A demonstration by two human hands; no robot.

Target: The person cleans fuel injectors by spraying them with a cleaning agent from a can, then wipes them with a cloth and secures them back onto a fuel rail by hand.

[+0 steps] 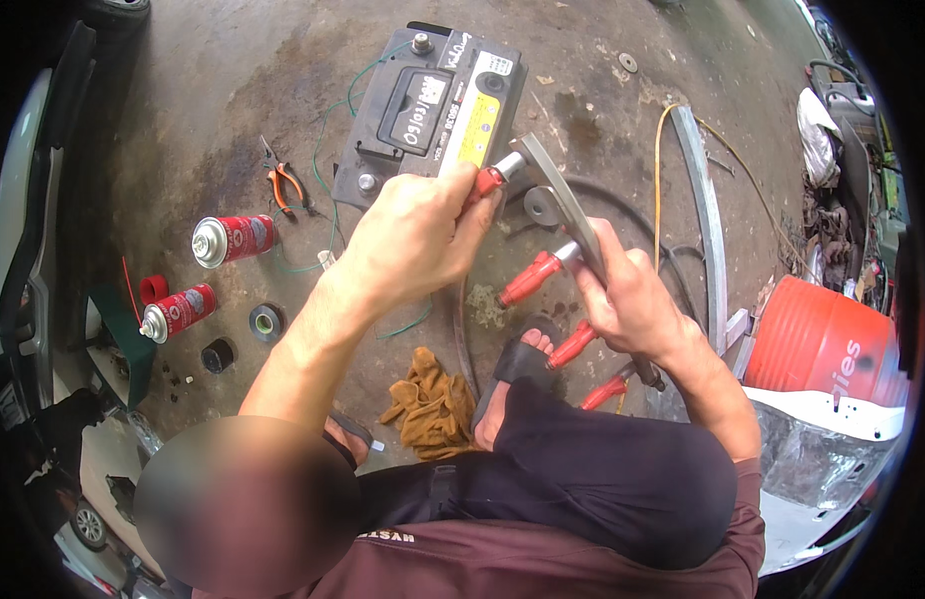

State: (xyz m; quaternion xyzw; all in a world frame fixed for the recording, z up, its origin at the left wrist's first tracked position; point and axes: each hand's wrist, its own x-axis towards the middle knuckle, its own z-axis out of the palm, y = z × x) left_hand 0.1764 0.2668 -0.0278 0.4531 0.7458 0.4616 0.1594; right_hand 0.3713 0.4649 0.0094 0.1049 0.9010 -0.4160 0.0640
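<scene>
Spray cans (247, 238) sit on the floor (208, 100), contents hidden from me; the left hand (412, 235) pinches a red-and-silver piece (489, 182), the right hand (630, 295) grips a metal bar (553, 185).

The bar (572, 215) is grey, cylinders (530, 281) red and silver, battery (419, 110) black, gloves (430, 404) brown.

The left hand (422, 235) pinches a red-and-silver cylindrical fitting (489, 183) at the upper end of a grey metal bar (559, 187), which the right hand (627, 295) grips. Ahead on the stained concrete floor (213, 120) lies a car battery (418, 110); leftward, orange-handled pliers (284, 187) and a red spray can (247, 238); near the feet, a crumpled brown work glove (429, 407).
</scene>
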